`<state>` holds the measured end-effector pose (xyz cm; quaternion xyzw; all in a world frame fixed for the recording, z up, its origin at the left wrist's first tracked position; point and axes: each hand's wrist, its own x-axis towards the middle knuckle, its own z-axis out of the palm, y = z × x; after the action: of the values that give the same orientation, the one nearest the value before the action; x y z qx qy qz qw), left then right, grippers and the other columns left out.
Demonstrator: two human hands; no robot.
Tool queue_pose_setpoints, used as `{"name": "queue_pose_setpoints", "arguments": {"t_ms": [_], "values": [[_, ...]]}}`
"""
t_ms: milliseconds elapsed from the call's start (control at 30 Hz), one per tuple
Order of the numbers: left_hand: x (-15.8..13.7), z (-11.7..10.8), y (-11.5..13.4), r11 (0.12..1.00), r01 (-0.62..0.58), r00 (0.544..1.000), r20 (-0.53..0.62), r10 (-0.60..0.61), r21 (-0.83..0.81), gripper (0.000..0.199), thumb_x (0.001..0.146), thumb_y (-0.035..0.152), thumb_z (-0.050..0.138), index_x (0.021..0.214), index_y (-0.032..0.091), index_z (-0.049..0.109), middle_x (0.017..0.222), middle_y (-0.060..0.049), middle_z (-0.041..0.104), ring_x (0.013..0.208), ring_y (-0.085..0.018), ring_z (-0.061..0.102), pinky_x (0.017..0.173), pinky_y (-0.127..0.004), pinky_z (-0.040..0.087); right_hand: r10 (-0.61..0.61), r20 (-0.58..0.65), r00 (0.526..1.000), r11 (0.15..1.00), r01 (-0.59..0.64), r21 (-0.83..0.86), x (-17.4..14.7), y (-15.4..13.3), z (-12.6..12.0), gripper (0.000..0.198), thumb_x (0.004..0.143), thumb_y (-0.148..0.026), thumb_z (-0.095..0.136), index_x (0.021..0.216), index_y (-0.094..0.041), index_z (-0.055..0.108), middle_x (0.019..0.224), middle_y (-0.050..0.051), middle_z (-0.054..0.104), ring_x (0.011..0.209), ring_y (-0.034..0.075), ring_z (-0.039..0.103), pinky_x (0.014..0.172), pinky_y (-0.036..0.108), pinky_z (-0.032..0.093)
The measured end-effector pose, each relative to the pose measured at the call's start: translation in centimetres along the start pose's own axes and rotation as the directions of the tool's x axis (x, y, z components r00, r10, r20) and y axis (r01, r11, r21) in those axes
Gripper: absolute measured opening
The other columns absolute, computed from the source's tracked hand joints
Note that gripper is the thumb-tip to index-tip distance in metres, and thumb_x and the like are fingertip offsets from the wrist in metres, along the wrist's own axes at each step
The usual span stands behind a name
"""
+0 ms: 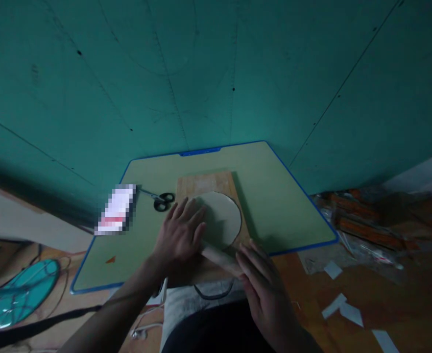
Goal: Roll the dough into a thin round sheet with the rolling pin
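A pale, flat round disc with a thin dark edge lies on a wooden board. Across the board's near part runs a pale cylindrical rod, its two ends covered by my hands. My left hand rests flat with spread fingers over the disc's left edge and the rod's left end. Over the other end lies my right hand, fingers stretched out and close together; what its palm touches is hidden. Left of the board are black-handled scissors, and beyond them a blurred-out white and red item.
The board stands on a pale green tabletop with a blue rim, against a green wall. A small orange triangle lies at left. White scraps and plastic-wrapped items are on the floor at right. A teal round object sits lower left.
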<state>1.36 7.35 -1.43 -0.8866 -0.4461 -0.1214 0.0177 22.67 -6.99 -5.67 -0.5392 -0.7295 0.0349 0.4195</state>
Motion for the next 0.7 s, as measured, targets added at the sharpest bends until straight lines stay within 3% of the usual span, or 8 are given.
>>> {"name": "queue_pose_setpoints", "arguments": {"t_ms": [200,300,367,567,633,700], "values": [[6.7,1.2,2.0,0.994,0.113,0.992,0.064,-0.113,0.001,0.050,0.101,0.048,0.039,0.135,0.017,0.060,0.153,-0.016,0.048,0.146,-0.035,0.036,0.117,-0.057,0.030,0.110,-0.081,0.991,0.993,-0.113,-0.031,2.3,3.9,0.3,0.040,0.101,-0.022,0.044,0.139,-0.025,0.058,0.130,0.011,0.068,0.129,0.028,0.059,0.102,0.052,0.054],[8.3,1.3,2.6,0.988,0.151,0.985,0.083,-0.148,-0.031,0.051,0.103,0.048,0.036,0.135,0.014,0.058,0.151,-0.017,0.051,0.145,-0.033,0.038,0.116,-0.053,0.033,0.111,-0.098,0.989,0.992,-0.115,-0.043,3.1,4.7,0.3,0.040,0.102,-0.022,0.043,0.139,-0.024,0.058,0.129,0.011,0.069,0.126,0.028,0.061,0.100,0.052,0.056],[7.4,0.9,2.5,0.989,0.135,0.990,0.058,-0.132,-0.053,0.050,0.103,0.045,0.035,0.134,0.013,0.058,0.150,-0.018,0.051,0.145,-0.033,0.039,0.115,-0.051,0.034,0.065,-0.074,0.995,0.997,-0.068,-0.033,2.7,4.2,0.1,0.045,0.101,-0.021,0.046,0.145,-0.026,0.052,0.131,0.011,0.068,0.126,0.028,0.061,0.100,0.050,0.056],[-0.1,-0.6,2.0,0.995,-0.016,1.000,0.011,0.017,-0.097,0.047,0.101,0.041,0.036,0.138,0.020,0.056,0.151,-0.014,0.051,0.146,-0.035,0.037,0.115,-0.057,0.032,-0.039,0.069,0.997,0.996,0.033,0.088,-0.9,0.7,-0.8,0.063,0.095,-0.008,0.049,0.152,-0.033,0.041,0.137,0.004,0.065,0.131,0.023,0.058,0.100,0.044,0.058],[-0.5,-0.8,2.2,0.995,-0.024,1.000,0.018,0.026,-0.096,0.047,0.101,0.041,0.036,0.138,0.020,0.057,0.151,-0.014,0.051,0.146,-0.036,0.036,0.115,-0.058,0.031,-0.040,0.052,0.998,0.994,0.034,0.100,-1.3,0.4,-0.8,0.063,0.095,-0.007,0.049,0.152,-0.032,0.042,0.136,0.004,0.066,0.131,0.023,0.057,0.101,0.044,0.058],[0.9,-0.6,2.7,0.996,-0.030,0.999,0.030,0.032,-0.084,0.048,0.101,0.043,0.036,0.135,0.018,0.060,0.151,-0.015,0.050,0.145,-0.038,0.036,0.115,-0.058,0.031,-0.004,0.013,1.000,0.998,0.003,0.070,-1.0,1.1,-0.8,0.060,0.095,-0.008,0.048,0.151,-0.030,0.044,0.134,0.006,0.067,0.130,0.023,0.058,0.101,0.045,0.057]]}}
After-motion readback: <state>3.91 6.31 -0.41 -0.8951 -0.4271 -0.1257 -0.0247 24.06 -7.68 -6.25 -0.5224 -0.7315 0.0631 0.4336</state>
